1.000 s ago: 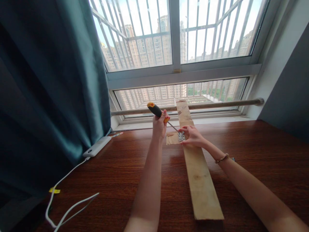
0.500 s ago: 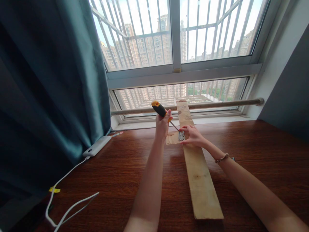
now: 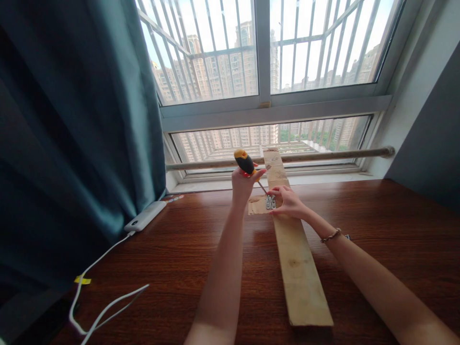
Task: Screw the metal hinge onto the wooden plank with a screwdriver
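My left hand [image 3: 243, 186] is closed around the black-and-yellow handle of a screwdriver [image 3: 245, 163]. The tool leans, and its metal shaft runs down to the upper edge of a small silver hinge [image 3: 270, 202]. That hinge lies where a short wooden piece [image 3: 256, 205] meets a long pale board [image 3: 302, 268]. With thumb below and fingers above, my right hand [image 3: 288, 202] grips the hinge from the right and rests on the long board. Whether a screw sits under the tip is too small to make out.
Everything lies on a dark reddish-brown wooden table [image 3: 172, 268]. A white power bank [image 3: 145, 216] with a white cable [image 3: 120, 301] is at the left, beside a blue curtain [image 3: 89, 120]. A metal rail [image 3: 334, 155] crosses before the window, near the long board's far end.
The screwdriver handle has shifted slightly right and stands a little steeper. The fingers of my left hand have changed their hold on it. My right hand and the boards stay practically still.
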`<state>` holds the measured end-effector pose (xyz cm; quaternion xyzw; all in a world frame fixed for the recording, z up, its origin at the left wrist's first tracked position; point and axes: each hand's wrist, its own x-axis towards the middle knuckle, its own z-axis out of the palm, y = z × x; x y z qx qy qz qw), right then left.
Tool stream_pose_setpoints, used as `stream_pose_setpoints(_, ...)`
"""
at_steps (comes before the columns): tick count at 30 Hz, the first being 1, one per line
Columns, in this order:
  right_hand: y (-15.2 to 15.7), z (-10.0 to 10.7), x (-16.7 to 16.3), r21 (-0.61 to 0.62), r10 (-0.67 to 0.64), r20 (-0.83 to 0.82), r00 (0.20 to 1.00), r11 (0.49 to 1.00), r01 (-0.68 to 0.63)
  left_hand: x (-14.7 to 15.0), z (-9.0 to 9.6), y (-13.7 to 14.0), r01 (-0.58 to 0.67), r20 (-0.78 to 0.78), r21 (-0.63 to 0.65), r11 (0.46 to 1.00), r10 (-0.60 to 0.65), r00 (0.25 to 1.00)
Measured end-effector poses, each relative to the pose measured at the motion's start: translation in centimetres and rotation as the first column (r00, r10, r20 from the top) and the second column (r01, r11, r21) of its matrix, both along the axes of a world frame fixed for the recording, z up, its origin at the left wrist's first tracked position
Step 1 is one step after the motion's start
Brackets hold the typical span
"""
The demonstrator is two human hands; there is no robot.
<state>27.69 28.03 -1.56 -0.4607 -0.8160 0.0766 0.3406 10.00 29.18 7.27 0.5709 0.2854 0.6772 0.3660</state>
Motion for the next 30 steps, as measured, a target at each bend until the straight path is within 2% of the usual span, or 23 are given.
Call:
stream_pose_setpoints(6, -0.1, 0.2, 0.0, -0.005, 0.007, -0.004, 1.000, 1.000, -0.007, 0.3, 0.2, -0.6, 0.165, 0.048, 0.029, 0.986, -0.166, 0.985)
stream_pose_setpoints(9, -0.1, 0.2, 0.0, -0.007, 0.008, 0.001, 1.000, 1.000, -0.008, 0.5, 0.0, -0.2, 0.162, 0.073, 0.063, 0.985, -0.167, 0.983)
stream_pose_setpoints(13, -0.1, 0.2, 0.0, -0.005, 0.014, 0.005, 1.000, 1.000, -0.014, 0.7, -0.6, 0.4, 0.096, 0.114, 0.073, 0.993, -0.104, 0.988)
stream_pose_setpoints(19, -0.2, 0.2, -0.1, 0.000, 0.008, 0.004, 1.000, 1.000, -0.008, 0.5, -0.4, 0.0, -0.094, -0.065, 0.064, 0.993, 0.099, 0.993)
stream_pose_setpoints(23, -0.3, 0.4, -0.1, -0.003, -0.001, 0.022, 1.000, 1.000, 0.001, 0.2, -0.1, -0.7, -0.198, -0.146, 0.148, 0.969, 0.220, 0.965)
stream_pose_setpoints(26, -0.4, 0.5, -0.1, 0.000, 0.002, 0.028, 1.000, 1.000, -0.002, 0.1, -0.1, -0.9, -0.293, -0.131, 0.185, 0.938, 0.319, 0.939)
stream_pose_setpoints(30, -0.4, 0.5, -0.1, 0.001, 0.008, 0.020, 1.000, 1.000, -0.008, 0.1, 0.0, -1.0, -0.297, -0.082, 0.191, 0.935, 0.317, 0.945)
